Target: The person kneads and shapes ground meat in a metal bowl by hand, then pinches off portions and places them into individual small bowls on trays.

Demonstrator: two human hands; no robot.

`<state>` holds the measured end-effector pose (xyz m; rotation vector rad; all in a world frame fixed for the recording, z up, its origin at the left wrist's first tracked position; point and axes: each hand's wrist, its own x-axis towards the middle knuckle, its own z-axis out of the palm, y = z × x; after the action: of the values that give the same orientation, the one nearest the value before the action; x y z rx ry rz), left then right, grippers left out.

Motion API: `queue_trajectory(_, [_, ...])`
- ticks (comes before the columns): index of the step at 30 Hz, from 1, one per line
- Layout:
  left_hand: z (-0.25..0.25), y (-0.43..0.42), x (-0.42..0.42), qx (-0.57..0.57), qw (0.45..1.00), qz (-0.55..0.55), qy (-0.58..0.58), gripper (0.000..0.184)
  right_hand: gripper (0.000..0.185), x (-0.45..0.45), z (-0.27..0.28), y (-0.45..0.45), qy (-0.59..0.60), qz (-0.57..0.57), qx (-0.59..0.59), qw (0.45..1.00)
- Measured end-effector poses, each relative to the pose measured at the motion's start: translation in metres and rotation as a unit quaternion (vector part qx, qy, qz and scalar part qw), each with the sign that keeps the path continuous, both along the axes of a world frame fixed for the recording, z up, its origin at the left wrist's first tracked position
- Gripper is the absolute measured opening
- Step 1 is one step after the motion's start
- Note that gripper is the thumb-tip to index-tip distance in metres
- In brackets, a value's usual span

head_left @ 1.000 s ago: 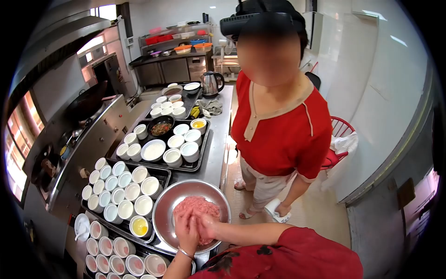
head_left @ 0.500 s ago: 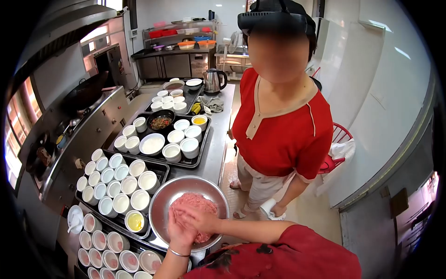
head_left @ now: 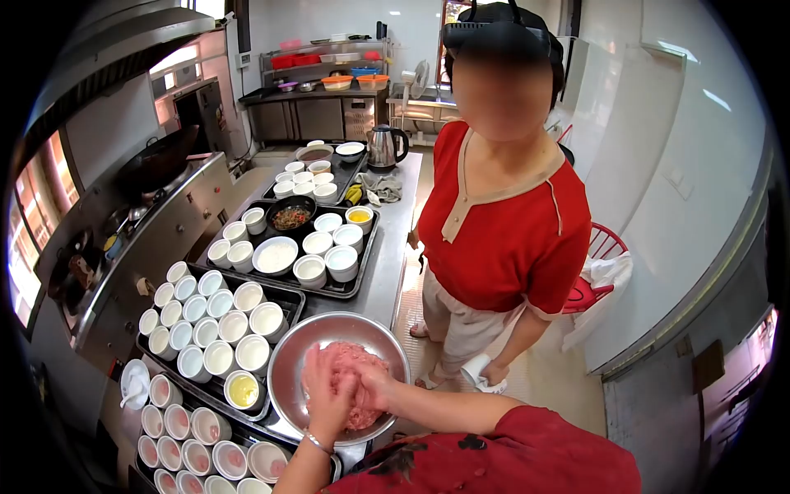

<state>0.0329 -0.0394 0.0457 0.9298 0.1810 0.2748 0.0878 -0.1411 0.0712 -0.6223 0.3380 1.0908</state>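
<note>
A wide metal bowl (head_left: 284, 362) holds a mound of pink minced meat (head_left: 358, 416). Over the meat my left hand (head_left: 329, 391) and my right hand (head_left: 373, 387) are pressed together, fingers closed round something I cannot make out. A bracelet circles my left wrist. Left of the bowl, a black tray (head_left: 290, 309) carries several white cups, one with yellow egg (head_left: 243, 390) in it. Nearer me, another tray bears several cups with pink meat (head_left: 210, 426) in them.
Farther up the steel table (head_left: 380, 272), trays hold more cups, a bowl of white contents (head_left: 275, 256) and a black bowl (head_left: 291, 216). A kettle (head_left: 383, 148) stands behind. Another person (head_left: 502, 222) stands at the right, holding a white cup (head_left: 476, 370). A stove lies left.
My hands have shifted over the meat; the fingers of my right hand, stretched across my left half a second ago, are now curled in. The view has moved slightly.
</note>
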Motion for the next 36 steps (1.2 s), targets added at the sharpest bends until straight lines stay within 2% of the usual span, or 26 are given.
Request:
queue_trajectory(1, [-0.007, 0.004, 0.002, -0.045, 0.999, 0.008, 0.006, 0.032, 0.031, 0.000, -0.002, -0.003, 0.001, -0.003, 0.000, 1.000])
queue_trajectory(3, [0.000, 0.006, 0.001, -0.133, 0.991, 0.028, 0.017, 0.036, 0.027, 0.004, -0.011, -0.005, -0.195, 0.017, -0.023, 0.980])
queue_trajectory(4, [0.007, 0.004, -0.012, -0.185, 0.981, 0.005, 0.052, 0.042, 0.027, 0.008, -0.020, 0.000, -0.376, 0.005, -0.089, 0.922])
queue_trajectory(5, [0.011, 0.000, -0.016, -0.183, 0.982, 0.005, 0.049, 0.042, 0.027, 0.009, -0.016, 0.000, -0.378, 0.004, -0.088, 0.922])
queue_trajectory(6, [0.011, -0.002, -0.021, -0.320, 0.943, -0.089, 0.022, 0.043, 0.027, 0.007, -0.010, -0.001, -0.600, -0.006, -0.146, 0.786])
queue_trajectory(7, [0.010, -0.004, -0.025, -0.447, 0.876, -0.180, -0.004, 0.045, 0.028, 0.003, -0.004, -0.002, -0.779, -0.016, -0.194, 0.596])
queue_trajectory(8, [0.006, -0.005, -0.021, -0.480, 0.852, -0.204, -0.032, 0.049, 0.028, -0.001, 0.003, -0.004, -0.782, -0.019, -0.193, 0.593])
queue_trajectory(10, [0.012, -0.003, -0.019, -0.518, 0.831, -0.200, -0.029, 0.049, 0.030, -0.007, 0.013, -0.007, -0.845, 0.099, -0.239, 0.469])
queue_trajectory(12, [0.009, -0.005, -0.023, -0.560, 0.807, -0.187, -0.015, 0.049, 0.031, 0.001, -0.012, -0.007, -0.825, 0.059, -0.222, 0.516])
queue_trajectory(14, [-0.002, -0.005, -0.021, -0.281, 0.956, -0.073, -0.033, 0.039, 0.034, 0.019, -0.053, -0.002, -0.773, -0.025, -0.179, 0.608])
queue_trajectory(16, [-0.012, -0.004, -0.015, -0.126, 0.991, -0.015, -0.036, 0.034, 0.036, 0.024, -0.070, -0.003, -0.720, -0.090, -0.148, 0.671])
queue_trajectory(17, [-0.016, -0.002, -0.010, -0.127, 0.991, -0.024, -0.018, 0.028, 0.037, 0.022, -0.070, -0.006, -0.700, -0.113, -0.138, 0.691])
queue_trajectory(18, [-0.010, -0.002, -0.005, -0.128, 0.991, -0.035, -0.002, 0.023, 0.039, 0.016, -0.050, -0.015, -0.436, -0.046, -0.029, 0.898])
queue_trajectory(19, [0.001, -0.004, -0.005, -0.127, 0.991, -0.038, -0.003, 0.023, 0.041, 0.008, -0.029, -0.021, -0.118, 0.028, 0.085, 0.989])
queue_trajectory(20, [0.027, -0.009, -0.012, 0.242, 0.967, -0.039, -0.073, 0.024, 0.041, -0.003, -0.012, -0.020, -0.046, 0.011, 0.082, 0.996])
queue_trajectory(21, [0.042, -0.013, -0.015, 0.576, 0.806, -0.033, -0.133, 0.026, 0.041, -0.003, -0.013, -0.017, -0.048, 0.011, 0.081, 0.995])
queue_trajectory(22, [0.036, -0.013, -0.014, 0.576, 0.806, -0.033, -0.134, 0.026, 0.040, -0.005, -0.017, -0.014, -0.049, -0.006, 0.048, 0.998])
queue_trajectory(25, [0.025, -0.020, -0.013, 0.145, 0.989, 0.001, -0.040, 0.028, 0.031, 0.000, -0.040, -0.014, -0.040, 0.018, 0.002, 0.999])
queue_trajectory(26, [0.037, -0.025, -0.015, -0.030, 0.999, 0.007, -0.031, 0.032, 0.028, -0.001, -0.038, -0.012, -0.168, -0.014, -0.010, 0.986])
queue_trajectory(27, [0.026, -0.021, -0.017, -0.031, 0.999, 0.004, -0.028, 0.032, 0.025, 0.000, -0.033, -0.012, -0.293, -0.043, -0.023, 0.955])
queue_trajectory(28, [0.007, -0.008, -0.018, -0.187, 0.976, -0.106, -0.040, 0.036, 0.027, -0.008, 0.011, -0.023, -0.410, 0.045, -0.158, 0.897])
queue_trajectory(29, [-0.004, -0.001, -0.022, -0.336, 0.917, -0.209, -0.048, 0.041, 0.027, -0.011, 0.008, -0.023, -0.406, 0.044, -0.158, 0.899])
queue_trajectory(30, [0.045, -0.027, -0.026, -0.312, 0.938, -0.035, 0.149, 0.044, 0.028, -0.014, 0.005, -0.022, -0.518, 0.035, -0.174, 0.837])
queue_trajectory(34, [0.012, -0.013, -0.022, -0.491, 0.864, -0.079, 0.076, 0.043, 0.036, -0.014, -0.010, -0.018, -0.867, -0.012, -0.213, 0.450])
queue_trajectory(35, [0.001, -0.008, -0.019, -0.420, 0.903, -0.066, 0.061, 0.040, 0.036, -0.005, -0.019, -0.017, -0.868, -0.013, -0.213, 0.448])
queue_trajectory(36, [-0.003, -0.006, -0.019, -0.347, 0.935, -0.049, 0.048, 0.036, 0.036, 0.005, -0.029, -0.016, -0.752, -0.049, -0.155, 0.639])
